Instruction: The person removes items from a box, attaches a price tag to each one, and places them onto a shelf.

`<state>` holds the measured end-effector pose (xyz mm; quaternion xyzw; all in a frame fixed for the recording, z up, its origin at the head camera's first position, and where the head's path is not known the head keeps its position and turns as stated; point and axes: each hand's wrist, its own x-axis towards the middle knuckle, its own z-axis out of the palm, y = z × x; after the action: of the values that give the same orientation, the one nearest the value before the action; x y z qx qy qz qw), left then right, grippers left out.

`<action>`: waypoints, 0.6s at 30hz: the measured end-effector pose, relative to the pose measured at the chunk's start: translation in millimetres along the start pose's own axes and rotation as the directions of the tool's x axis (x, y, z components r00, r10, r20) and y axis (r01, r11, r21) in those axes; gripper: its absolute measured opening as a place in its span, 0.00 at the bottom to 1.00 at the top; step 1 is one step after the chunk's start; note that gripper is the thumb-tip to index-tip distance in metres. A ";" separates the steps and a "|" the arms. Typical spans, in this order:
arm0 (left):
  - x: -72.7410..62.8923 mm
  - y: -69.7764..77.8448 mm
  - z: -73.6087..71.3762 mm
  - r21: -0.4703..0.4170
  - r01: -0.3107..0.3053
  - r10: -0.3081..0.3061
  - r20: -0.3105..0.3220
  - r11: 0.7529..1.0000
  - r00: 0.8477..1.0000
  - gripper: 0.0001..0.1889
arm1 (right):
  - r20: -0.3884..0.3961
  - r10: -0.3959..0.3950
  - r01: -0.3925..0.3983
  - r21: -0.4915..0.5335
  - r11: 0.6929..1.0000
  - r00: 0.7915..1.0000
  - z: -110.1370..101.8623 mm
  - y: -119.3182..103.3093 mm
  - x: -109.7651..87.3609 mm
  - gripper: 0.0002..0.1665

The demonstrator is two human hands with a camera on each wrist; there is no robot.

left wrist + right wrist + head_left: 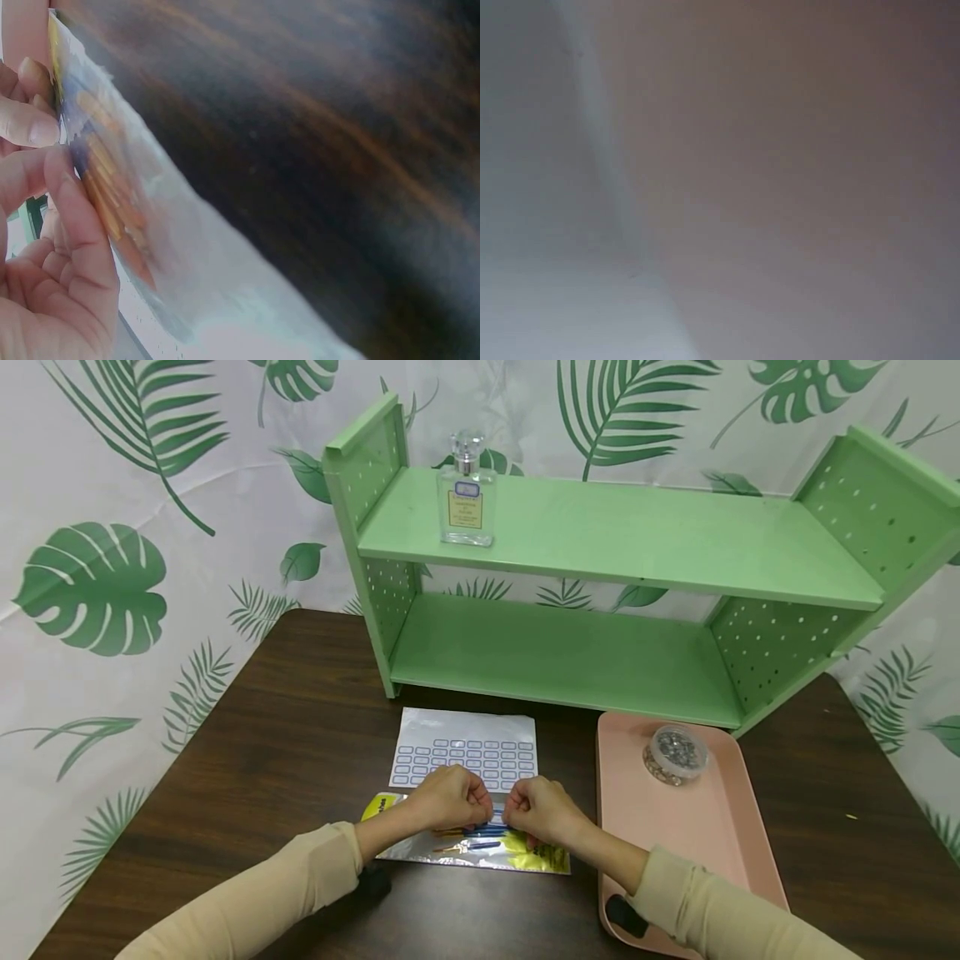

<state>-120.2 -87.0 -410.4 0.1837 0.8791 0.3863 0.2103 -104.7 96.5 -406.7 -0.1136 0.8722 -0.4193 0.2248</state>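
Observation:
My left hand [453,797] and right hand [545,811] meet over a silver and yellow packet [517,860] of paintbrushes [480,845] on the table. Curled fingertips of both hands hold opposite ends of a small white label [497,817], which shows in the gap between them at the packet's surface. Up close in the left wrist view, the left hand's fingers [79,214] touch the packet beside the other hand; the label cannot be made out there. Just behind the packet lies a sheet of blue-bordered labels [468,727]. The right wrist view is only a blur.
A pink tray [630,810] stands on the right, with a round clear container [678,752] of small pieces at its back. Behind is a green two-tier shelf [600,531] with a labelled perfume bottle [467,497] on top. Dark wood forms the table [277,727].

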 end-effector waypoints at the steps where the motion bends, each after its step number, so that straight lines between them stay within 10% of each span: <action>1: 0.1 0.0 -0.1 0.002 -0.001 0.001 -0.001 1.000 1.000 0.04 | -0.001 0.000 0.000 -0.002 1.000 1.000 0.0 0.4 0.1 0.07; 18: 0.4 1.7 -1.0 0.026 -0.001 0.001 0.011 1.000 1.000 0.04 | -0.004 -0.022 0.022 -0.003 1.000 1.000 -0.3 -0.3 -0.1 0.07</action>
<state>-120.8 -86.4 -408.6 0.1890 0.8829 0.3738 0.2124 -104.8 96.6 -406.3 -0.1225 0.8719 -0.4209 0.2182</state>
